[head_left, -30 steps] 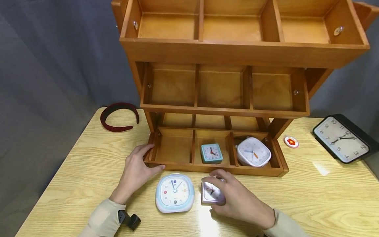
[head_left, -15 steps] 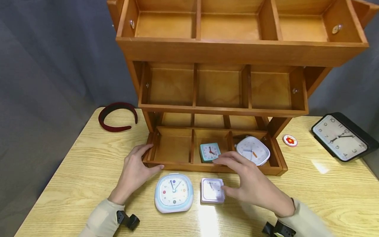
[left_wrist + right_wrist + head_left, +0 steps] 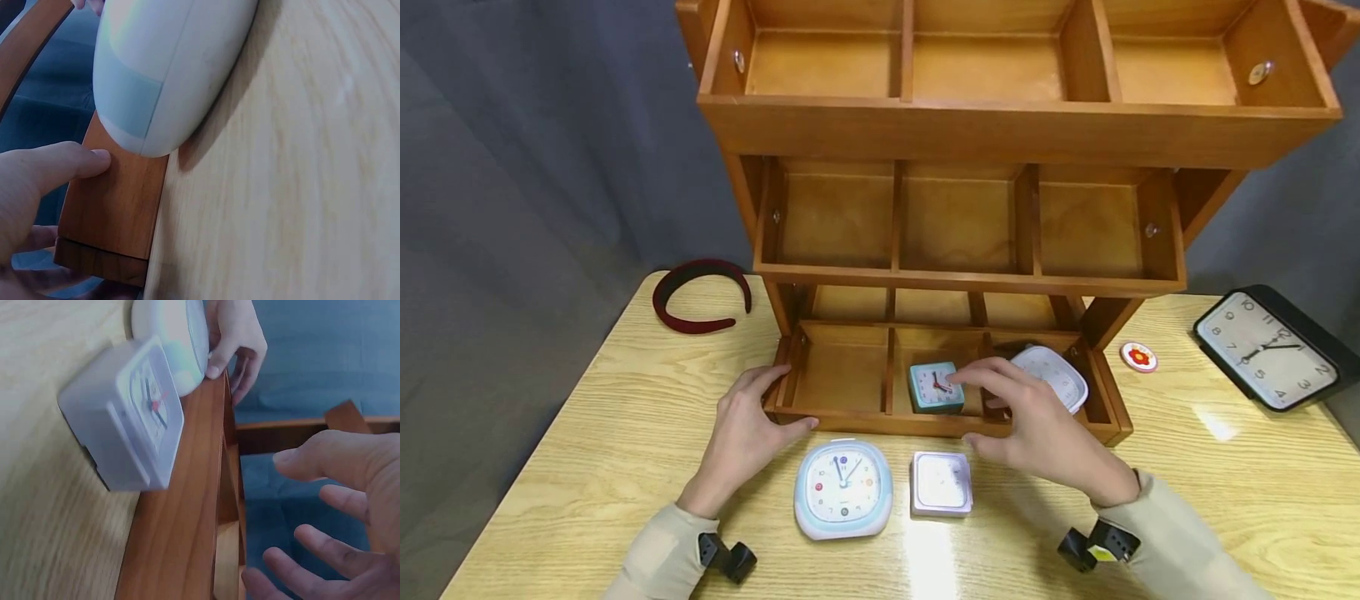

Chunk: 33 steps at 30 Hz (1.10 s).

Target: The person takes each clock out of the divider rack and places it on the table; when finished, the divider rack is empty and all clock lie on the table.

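My left hand (image 3: 748, 425) holds the front left corner of the wooden rack's bottom tray (image 3: 850, 421), thumb on the front board (image 3: 115, 200) and fingers round the end. Over that tray's front edge, right of the middle, my right hand (image 3: 1037, 433) hovers with fingers spread, holding nothing. Its fingertips overlap the small teal clock (image 3: 931, 392) in the head view. A white alarm clock (image 3: 1056, 375) in the right compartment is partly hidden behind this hand. On the table before the tray stand a light-blue alarm clock (image 3: 842, 487) and a small lilac clock (image 3: 941, 483).
The rack's middle tray (image 3: 962, 279) and top tray (image 3: 1015, 129) rise above, stepped and divided into compartments. A dark red headband (image 3: 666, 312) lies at the back left. A flower badge (image 3: 1139, 357) and a black-framed clock (image 3: 1262, 350) are on the right.
My right hand has left the lilac clock and moved up and right over the bottom tray, its fingers opening. The lilac clock stays on the table. My left hand keeps its place.
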Available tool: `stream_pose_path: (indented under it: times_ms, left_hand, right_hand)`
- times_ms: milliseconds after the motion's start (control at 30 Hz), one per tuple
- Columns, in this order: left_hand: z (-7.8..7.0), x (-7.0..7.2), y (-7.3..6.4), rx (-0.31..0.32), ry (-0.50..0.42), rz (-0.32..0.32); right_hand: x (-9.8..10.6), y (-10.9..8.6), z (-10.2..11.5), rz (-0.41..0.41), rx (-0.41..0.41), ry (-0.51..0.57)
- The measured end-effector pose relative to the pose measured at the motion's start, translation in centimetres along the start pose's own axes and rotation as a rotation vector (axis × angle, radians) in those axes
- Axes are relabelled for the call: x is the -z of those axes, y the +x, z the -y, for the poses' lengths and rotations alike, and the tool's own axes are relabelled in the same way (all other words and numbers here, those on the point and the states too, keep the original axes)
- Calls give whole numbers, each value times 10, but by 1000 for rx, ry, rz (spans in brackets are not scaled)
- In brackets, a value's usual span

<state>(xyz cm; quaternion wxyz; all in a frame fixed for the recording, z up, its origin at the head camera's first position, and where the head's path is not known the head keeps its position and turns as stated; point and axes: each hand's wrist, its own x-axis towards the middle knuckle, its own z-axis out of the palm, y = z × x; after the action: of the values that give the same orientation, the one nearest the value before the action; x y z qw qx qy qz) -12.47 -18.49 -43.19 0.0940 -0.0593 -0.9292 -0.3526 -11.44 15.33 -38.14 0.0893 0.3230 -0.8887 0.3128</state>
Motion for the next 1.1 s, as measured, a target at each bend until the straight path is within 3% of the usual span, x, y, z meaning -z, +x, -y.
stream_pose_path:
  times_ms: [367,600,867,1100]
  left_hand:
    - [-2,-2,1,9,-7,5]
    - [-1,-1,3,2,-8,1]
    - [0,0,2,20,-4,8]
    - [0,0,0,31,-4,7]
  right_hand:
    - [1,16,-18,52,-131,92]
    - [-1,28,-25,86,-158,73]
    - [-6,46,-31,169,-180,65]
    - [-15,60,-37,275,-151,54]
